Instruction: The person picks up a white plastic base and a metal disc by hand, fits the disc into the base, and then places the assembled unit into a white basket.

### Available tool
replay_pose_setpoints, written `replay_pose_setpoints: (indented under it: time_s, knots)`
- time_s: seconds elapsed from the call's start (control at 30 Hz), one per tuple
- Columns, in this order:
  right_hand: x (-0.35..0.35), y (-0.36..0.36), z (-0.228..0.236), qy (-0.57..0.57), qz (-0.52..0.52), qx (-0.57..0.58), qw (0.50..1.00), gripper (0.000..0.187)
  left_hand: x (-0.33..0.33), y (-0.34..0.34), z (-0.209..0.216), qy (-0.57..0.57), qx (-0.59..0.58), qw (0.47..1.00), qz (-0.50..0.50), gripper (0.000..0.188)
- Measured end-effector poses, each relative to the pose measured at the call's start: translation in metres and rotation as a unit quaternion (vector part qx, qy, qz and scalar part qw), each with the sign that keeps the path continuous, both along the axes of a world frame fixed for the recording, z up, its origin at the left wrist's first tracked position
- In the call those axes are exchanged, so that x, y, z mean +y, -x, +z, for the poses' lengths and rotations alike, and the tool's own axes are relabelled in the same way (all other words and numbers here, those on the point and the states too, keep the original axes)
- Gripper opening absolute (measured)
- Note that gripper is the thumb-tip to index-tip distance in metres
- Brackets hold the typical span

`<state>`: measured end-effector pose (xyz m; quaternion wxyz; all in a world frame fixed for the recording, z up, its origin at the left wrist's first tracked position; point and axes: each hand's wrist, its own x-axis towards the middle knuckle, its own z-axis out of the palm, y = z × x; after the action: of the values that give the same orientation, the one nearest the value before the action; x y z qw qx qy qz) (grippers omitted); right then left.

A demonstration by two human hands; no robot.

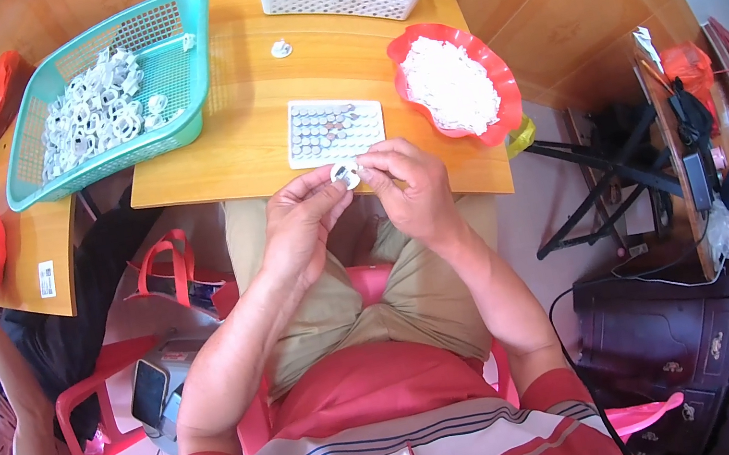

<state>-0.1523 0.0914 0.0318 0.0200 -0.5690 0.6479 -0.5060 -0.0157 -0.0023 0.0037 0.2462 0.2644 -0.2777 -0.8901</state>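
Between both hands, just off the table's near edge, I hold a small round white plastic part (341, 174) with a dark spot in its middle. My left hand (299, 215) pinches it from the left between thumb and fingers. From the right, my right hand (409, 188) closes its thumb and forefinger at the part's edge; anything small between those fingertips is hidden. Right beyond my hands lies a white tray (297, 153) with rows of small round silvery pieces, a few of them brownish.
A teal basket (196, 74) of white plastic parts stands left. A white basket (326, 6) is at the back, a red scalloped bowl (509, 95) of small white pieces at right. One loose white part (281, 49) lies on the table (242, 83). Another person's arm (17, 386) is at far left.
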Motion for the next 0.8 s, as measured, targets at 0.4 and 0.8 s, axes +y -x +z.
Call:
replay_pose_setpoints:
  time_s: [0.4, 0.8]
  knots:
    - [-0.0028, -0.0049, -0.0059, -0.024, 0.002, 0.077, 0.997, 0.012, 0.0077, 0.0033, 0.0007, 0.033, -0.037, 0.998, 0.043, 0.021]
    - [-0.0065, -0.0067, -0.0003, -0.015, 0.008, 0.161, 0.987, 0.016, 0.0096, 0.0038, -0.0073, 0.072, -0.064, 0.994, 0.059, 0.019]
